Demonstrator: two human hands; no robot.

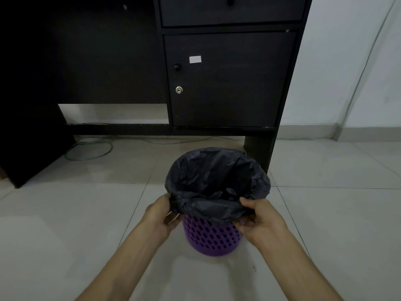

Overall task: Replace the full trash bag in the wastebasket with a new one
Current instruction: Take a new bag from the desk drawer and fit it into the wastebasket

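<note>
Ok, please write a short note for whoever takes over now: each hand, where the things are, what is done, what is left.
The left hand grips the black trash bag at its near left edge; right hand pinches the near right edge.
The bag lines the purple wastebasket, edge folded over the rim, on the tiled floor before the dark desk.
Done: unclear; the bag's contents do not show.
Left: if old, lift it out and fit a new one; if new, finish the fold.
</note>
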